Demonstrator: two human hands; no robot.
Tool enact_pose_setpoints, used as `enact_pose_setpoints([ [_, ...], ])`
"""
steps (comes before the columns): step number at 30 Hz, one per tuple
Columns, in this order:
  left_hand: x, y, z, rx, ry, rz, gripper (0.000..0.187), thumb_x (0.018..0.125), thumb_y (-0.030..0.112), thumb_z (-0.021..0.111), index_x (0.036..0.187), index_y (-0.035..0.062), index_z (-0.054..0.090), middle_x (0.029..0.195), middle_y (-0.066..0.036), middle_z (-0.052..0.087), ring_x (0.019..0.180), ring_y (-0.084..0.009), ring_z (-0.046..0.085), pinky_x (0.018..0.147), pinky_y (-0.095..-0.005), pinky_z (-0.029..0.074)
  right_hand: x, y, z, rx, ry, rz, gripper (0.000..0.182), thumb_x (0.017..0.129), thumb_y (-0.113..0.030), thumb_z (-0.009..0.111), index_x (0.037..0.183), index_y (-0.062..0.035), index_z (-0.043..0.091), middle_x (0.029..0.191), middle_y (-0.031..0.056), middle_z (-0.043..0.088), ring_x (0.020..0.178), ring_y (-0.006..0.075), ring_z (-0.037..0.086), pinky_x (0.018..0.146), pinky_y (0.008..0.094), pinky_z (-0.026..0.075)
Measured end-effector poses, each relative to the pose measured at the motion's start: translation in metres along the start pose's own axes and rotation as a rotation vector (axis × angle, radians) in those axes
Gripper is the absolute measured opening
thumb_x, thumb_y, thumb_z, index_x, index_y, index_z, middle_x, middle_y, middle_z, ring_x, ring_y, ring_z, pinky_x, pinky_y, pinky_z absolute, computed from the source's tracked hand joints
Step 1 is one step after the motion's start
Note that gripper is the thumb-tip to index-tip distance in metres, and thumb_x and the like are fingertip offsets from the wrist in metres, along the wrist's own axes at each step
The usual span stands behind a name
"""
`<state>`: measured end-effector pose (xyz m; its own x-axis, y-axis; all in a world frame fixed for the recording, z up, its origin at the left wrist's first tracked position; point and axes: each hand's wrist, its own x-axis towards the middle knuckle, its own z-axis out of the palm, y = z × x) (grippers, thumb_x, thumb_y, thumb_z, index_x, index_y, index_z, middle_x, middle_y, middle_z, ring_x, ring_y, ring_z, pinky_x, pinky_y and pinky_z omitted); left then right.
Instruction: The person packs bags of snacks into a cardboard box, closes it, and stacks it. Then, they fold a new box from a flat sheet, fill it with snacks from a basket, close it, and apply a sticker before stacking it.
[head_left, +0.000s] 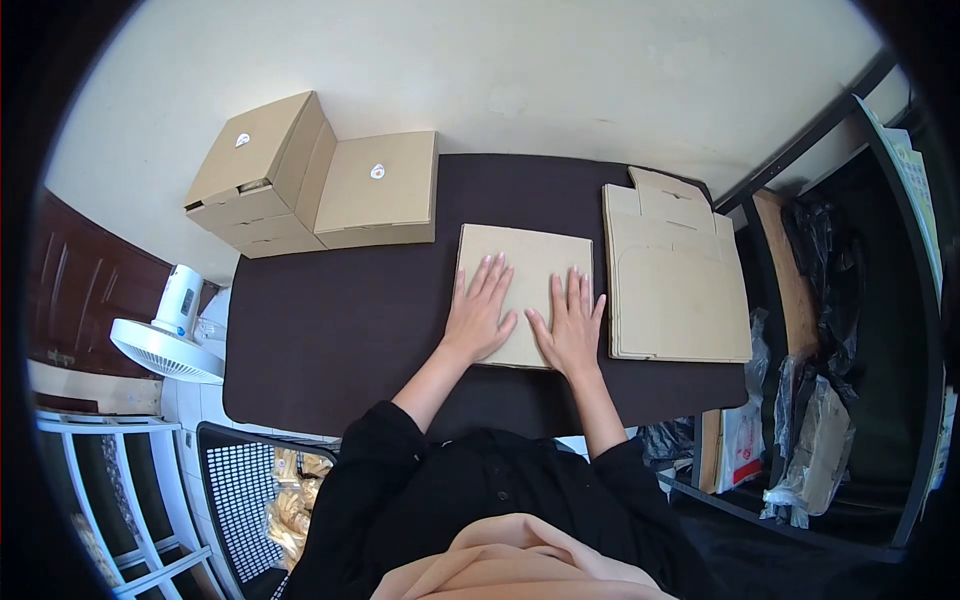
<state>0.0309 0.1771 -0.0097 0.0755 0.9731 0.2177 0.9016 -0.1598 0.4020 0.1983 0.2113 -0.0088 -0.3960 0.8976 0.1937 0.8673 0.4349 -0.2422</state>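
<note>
A closed, square brown cardboard box [526,258] lies on the dark tabletop [330,340] in front of me. My left hand [482,312] rests flat on the left part of its lid, fingers spread. On the right part of the same lid lies my right hand [568,325], palm down, its fingers apart. Neither hand grips anything. Just right of the box is a stack of flat, unfolded cardboard sheets [680,290].
Several closed boxes [245,165] are stacked at the back left, beside a lower box with a round sticker [376,200]. A white fan [170,340] and a black mesh basket [235,500] stand left. A shelf with plastic bags [815,450] is right.
</note>
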Motion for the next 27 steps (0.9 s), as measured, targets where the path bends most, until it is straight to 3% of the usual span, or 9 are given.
enact_pose_setpoints([
  [2, 0.003, 0.002, 0.003, 0.091, -0.065, -0.023, 0.066, 0.084, 0.035, 0.047, 0.138, 0.0039, 0.024, 0.147, -0.012, 0.018, 0.137, -0.0260, 0.012, 0.108, -0.0503, 0.006, 0.003, -0.001, -0.001, -0.031, -0.055, 0.021, 0.067, 0.086, -0.050, 0.042, 0.137, -0.0076, 0.030, 0.144, 0.0187, 0.019, 0.135, 0.0331, 0.016, 0.105, 0.0572, 0.011],
  [5, 0.003, 0.000, 0.007, 0.161, -0.060, -0.007, 0.067, 0.085, 0.042, 0.046, 0.137, 0.0043, 0.027, 0.146, -0.011, 0.019, 0.136, -0.0251, 0.013, 0.108, -0.0518, 0.008, 0.002, -0.001, 0.000, -0.004, -0.075, 0.031, 0.068, 0.085, -0.051, 0.043, 0.137, -0.0084, 0.031, 0.145, 0.0175, 0.019, 0.135, 0.0329, 0.016, 0.105, 0.0564, 0.012],
  [12, -0.004, -0.002, -0.003, 0.057, -0.042, -0.014, 0.068, 0.084, 0.040, 0.049, 0.137, 0.0042, 0.028, 0.145, -0.012, 0.021, 0.136, -0.0263, 0.015, 0.108, -0.0501, 0.009, -0.004, 0.002, -0.001, 0.009, -0.026, 0.051, 0.070, 0.084, -0.049, 0.046, 0.138, -0.0073, 0.029, 0.144, 0.0198, 0.018, 0.134, 0.0341, 0.018, 0.104, 0.0544, 0.019],
  [15, -0.027, -0.006, -0.011, 0.059, -0.004, -0.227, 0.072, 0.084, 0.034, 0.053, 0.140, 0.0049, 0.018, 0.144, -0.018, 0.022, 0.135, -0.0311, 0.018, 0.108, -0.0472, 0.014, -0.019, 0.012, -0.004, 0.142, 0.020, 0.153, 0.072, 0.084, -0.047, 0.050, 0.137, -0.0049, 0.028, 0.143, 0.0233, 0.019, 0.131, 0.0367, 0.023, 0.102, 0.0507, 0.025],
  [17, -0.041, -0.019, -0.011, -0.440, -0.057, -0.459, 0.072, 0.088, 0.028, 0.051, 0.142, 0.0061, 0.009, 0.143, -0.022, 0.022, 0.133, -0.0332, 0.021, 0.108, -0.0396, 0.019, -0.023, 0.020, -0.009, 0.314, -0.023, 0.213, 0.079, 0.082, -0.042, 0.056, 0.138, 0.0009, 0.021, 0.140, 0.0287, 0.021, 0.126, 0.0400, 0.032, 0.101, 0.0427, 0.030],
  [20, -0.046, -0.027, -0.013, -0.790, -0.110, -0.424, 0.073, 0.090, 0.027, 0.047, 0.141, 0.0027, 0.001, 0.143, -0.024, 0.020, 0.132, -0.0339, 0.022, 0.106, -0.0393, 0.022, -0.023, 0.030, 0.006, 0.661, 0.025, 0.249, 0.085, 0.081, -0.037, 0.061, 0.137, 0.0053, 0.015, 0.136, 0.0316, 0.027, 0.124, 0.0399, 0.035, 0.101, 0.0389, 0.031],
  [21, -0.046, -0.030, -0.009, -0.788, -0.104, -0.423, 0.073, 0.090, 0.027, 0.047, 0.141, 0.0027, 0.001, 0.143, -0.024, 0.020, 0.132, -0.0339, 0.022, 0.106, -0.0393, 0.022, -0.021, 0.027, -0.004, 0.789, -0.086, 0.368, 0.089, 0.079, -0.034, 0.064, 0.137, 0.0084, 0.011, 0.131, 0.0330, 0.033, 0.122, 0.0391, 0.039, 0.100, 0.0377, 0.033],
  [23, -0.047, -0.031, 0.003, -0.922, -0.069, -0.446, 0.070, 0.091, 0.025, 0.045, 0.141, 0.0032, 0.000, 0.143, -0.023, 0.020, 0.132, -0.0337, 0.023, 0.106, -0.0348, 0.022, -0.020, 0.031, 0.003, 0.739, -0.053, 0.324, 0.089, 0.079, -0.034, 0.065, 0.137, 0.0081, 0.011, 0.130, 0.0325, 0.036, 0.120, 0.0392, 0.041, 0.099, 0.0378, 0.034],
  [27, -0.045, -0.037, 0.009, -0.940, -0.037, -0.506, 0.067, 0.089, 0.023, 0.047, 0.140, 0.0019, 0.010, 0.141, -0.022, 0.026, 0.131, -0.0340, 0.026, 0.106, -0.0378, 0.022, -0.021, 0.029, 0.001, 0.670, -0.014, 0.289, 0.089, 0.078, -0.036, 0.065, 0.136, 0.0080, 0.014, 0.125, 0.0315, 0.042, 0.116, 0.0397, 0.045, 0.096, 0.0388, 0.037],
])
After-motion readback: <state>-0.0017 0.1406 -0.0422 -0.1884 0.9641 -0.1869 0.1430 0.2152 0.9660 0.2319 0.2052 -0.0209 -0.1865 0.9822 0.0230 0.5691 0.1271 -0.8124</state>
